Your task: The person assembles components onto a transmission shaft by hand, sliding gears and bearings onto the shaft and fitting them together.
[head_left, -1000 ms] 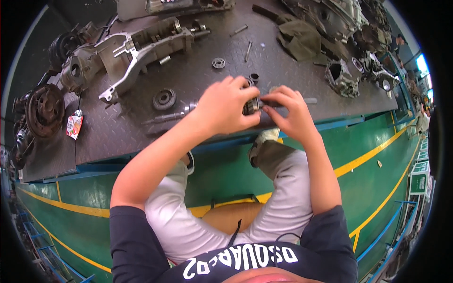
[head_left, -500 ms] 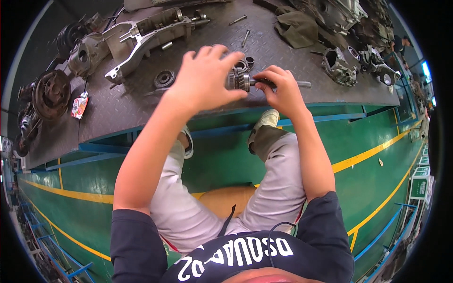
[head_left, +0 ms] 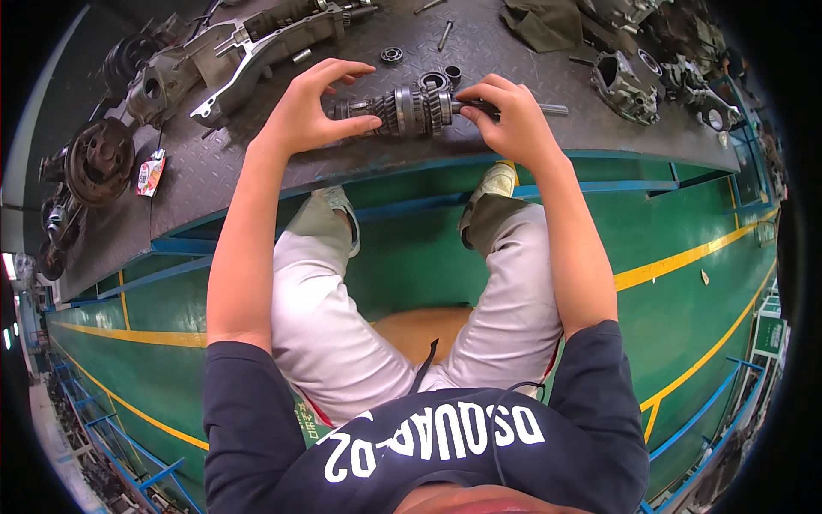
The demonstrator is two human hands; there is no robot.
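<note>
A steel gear shaft point(head_left: 411, 111) with several toothed gears lies crosswise near the table's front edge. My right hand point(head_left: 518, 120) grips its thinner right part with thumb and fingertips, and the bare splined end sticks out beyond the hand. At the left end of the gears is my left hand point(head_left: 300, 107), its fingers spread and its thumb reaching along the gears' near side. Whether that thumb touches them I cannot tell. Just behind the gears are a metal ring point(head_left: 435, 81) and a small dark sleeve point(head_left: 453, 74). A ball bearing point(head_left: 391, 55) lies farther back.
An opened gearbox housing point(head_left: 265, 56) fills the table's far left, with a rusty drum point(head_left: 98, 167) and a small red-white packet point(head_left: 151, 173) nearer. A bolt point(head_left: 445, 36) and a dark cloth point(head_left: 541, 24) lie at the back. Metal castings point(head_left: 623, 88) stand at right.
My left hand has moved left off the gears and uncovered them and the ball bearing behind. My right hand stays on the shaft. The view has shifted slightly.
</note>
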